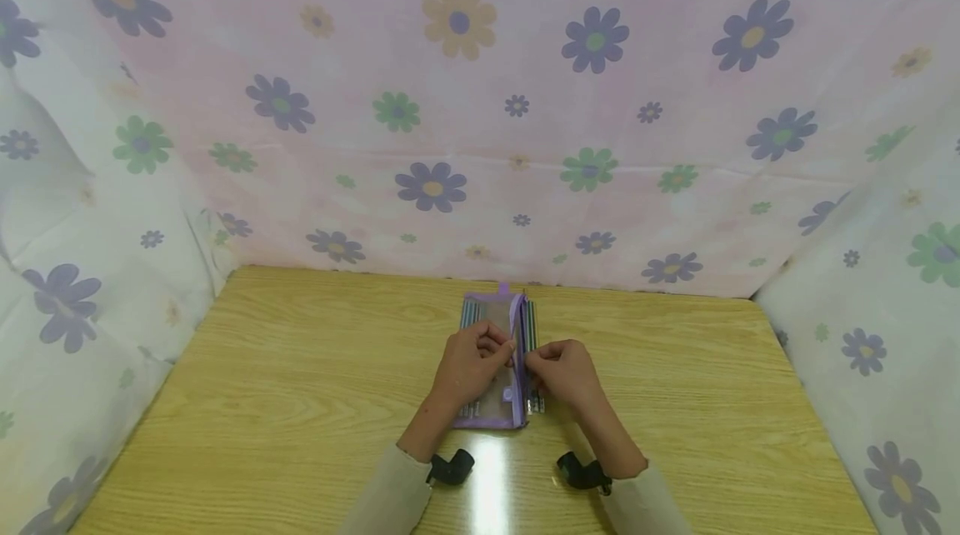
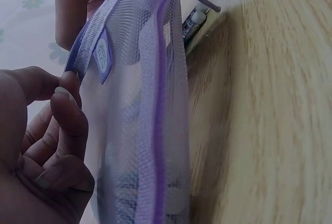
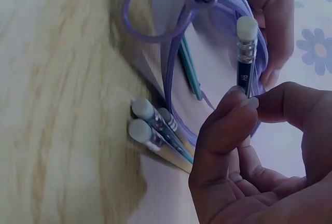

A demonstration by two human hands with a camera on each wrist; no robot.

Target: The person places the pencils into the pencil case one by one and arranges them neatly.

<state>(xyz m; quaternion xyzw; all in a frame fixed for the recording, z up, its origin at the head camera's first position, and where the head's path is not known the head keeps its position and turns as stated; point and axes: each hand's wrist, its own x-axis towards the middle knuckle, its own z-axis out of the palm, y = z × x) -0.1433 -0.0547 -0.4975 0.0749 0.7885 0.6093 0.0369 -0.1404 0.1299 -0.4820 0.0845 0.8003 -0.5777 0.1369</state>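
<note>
A purple-edged mesh pencil case [image 1: 487, 423] lies on the table, its zip open along the right side. My left hand [image 1: 471, 364] pinches the zip edge between thumb and forefinger, spreading the mouth, as the left wrist view shows. My right hand [image 1: 567, 372] is just right of that mouth. In the right wrist view it pinches a dark pencil [image 3: 245, 47] near its white eraser end; the pencil's far end is hidden. Several pencils [image 1: 471, 314] show through the mesh inside. A teal pencil [image 3: 190, 71] is visible within the opening.
Several loose pencils [image 1: 533, 327] lie along the case's right side, white eraser ends [image 3: 140, 130] toward me. A large purple zip-pull ring [image 3: 150, 38] hangs at the case's near corner. Flower-printed cloth [image 1: 517, 143] walls the wooden table [image 1: 315, 368] at back and sides.
</note>
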